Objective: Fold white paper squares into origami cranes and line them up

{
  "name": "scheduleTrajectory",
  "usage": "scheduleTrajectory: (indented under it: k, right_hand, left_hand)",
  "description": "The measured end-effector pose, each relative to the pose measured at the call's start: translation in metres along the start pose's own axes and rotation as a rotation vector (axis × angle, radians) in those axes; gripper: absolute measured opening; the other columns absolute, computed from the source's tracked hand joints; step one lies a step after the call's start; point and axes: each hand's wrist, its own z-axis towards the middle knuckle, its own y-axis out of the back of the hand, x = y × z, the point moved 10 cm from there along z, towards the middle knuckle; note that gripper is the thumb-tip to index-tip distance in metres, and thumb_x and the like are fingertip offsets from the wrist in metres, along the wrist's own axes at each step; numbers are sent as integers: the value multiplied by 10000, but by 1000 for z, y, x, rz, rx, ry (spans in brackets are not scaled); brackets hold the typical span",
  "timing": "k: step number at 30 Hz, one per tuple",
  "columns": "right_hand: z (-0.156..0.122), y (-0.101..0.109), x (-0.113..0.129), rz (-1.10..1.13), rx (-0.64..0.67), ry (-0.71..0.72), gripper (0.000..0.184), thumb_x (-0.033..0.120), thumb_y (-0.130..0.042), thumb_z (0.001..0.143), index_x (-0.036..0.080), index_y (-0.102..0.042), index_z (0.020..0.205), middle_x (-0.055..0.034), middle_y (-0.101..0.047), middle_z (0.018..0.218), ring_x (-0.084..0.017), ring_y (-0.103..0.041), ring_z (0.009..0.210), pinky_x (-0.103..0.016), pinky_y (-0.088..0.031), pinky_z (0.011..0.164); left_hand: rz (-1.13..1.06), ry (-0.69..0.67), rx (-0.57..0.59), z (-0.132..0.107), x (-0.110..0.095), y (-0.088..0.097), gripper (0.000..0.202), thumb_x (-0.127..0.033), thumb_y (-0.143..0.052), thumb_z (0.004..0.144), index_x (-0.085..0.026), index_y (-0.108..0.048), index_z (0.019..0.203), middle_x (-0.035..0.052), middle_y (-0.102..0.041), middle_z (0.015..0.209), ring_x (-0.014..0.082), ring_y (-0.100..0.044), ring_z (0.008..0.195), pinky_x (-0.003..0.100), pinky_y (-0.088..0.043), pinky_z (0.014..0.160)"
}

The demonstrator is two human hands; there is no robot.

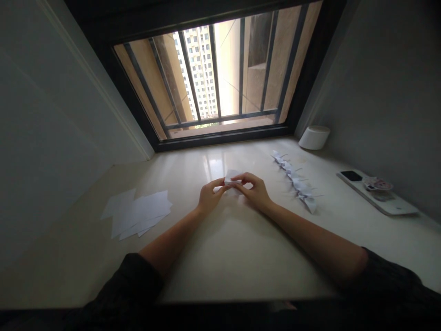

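Observation:
Between my two hands is a small folded piece of white paper (233, 175), held just above the pale tabletop. My left hand (211, 194) pinches its left edge between thumb and fingers. From the right, my right hand (255, 191) grips the same paper, thumb below and fingertips on top. The exact shape of the folds is too small to make out. Loose white paper sheets (141, 214) lie overlapping to the left of my hands. On the right stands a slanting row of folded paper cranes (294, 179), several of them close together.
A white device with a dark screen (375, 195) lies at the right, with a crumpled clear wrapper (378, 183) on it. A white cup-like object (314, 138) stands in the back right corner. A barred window (220, 133) closes off the far side, with walls left and right.

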Motion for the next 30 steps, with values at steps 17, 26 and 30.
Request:
scheduleTrajectory:
  k: [17,26,30]
  right_hand:
    - [-4,-14,31,-109,162,237,323,413,-653,774,291,-634,1073,-71,-555,1184,-238,-491,1142,-438,-391,983]
    - [-3,-15,23,-119,156,208,304,375,-720,716,316,-679,1012,-64,-578,1120,-246,-521,1079,-444,-426,932]
    - [-3,-18,20,-108,189,206,378,374,-757,671,310,-670,1033,-66,-562,1150,-250,-511,1105,-447,-415,949]
  left_hand:
    - [-106,-4,20,1,1,-1,290,-385,-594,800,-158,-716,931,62,-723,906,194,-656,829,286,-493,748]
    - [-260,109,20,3,15,-1,294,-386,-661,736,-162,-727,914,75,-725,948,223,-664,884,342,-504,817]
    - [-267,118,16,3,16,-1,293,-394,-654,740,-161,-729,901,71,-727,931,216,-663,863,330,-509,792]
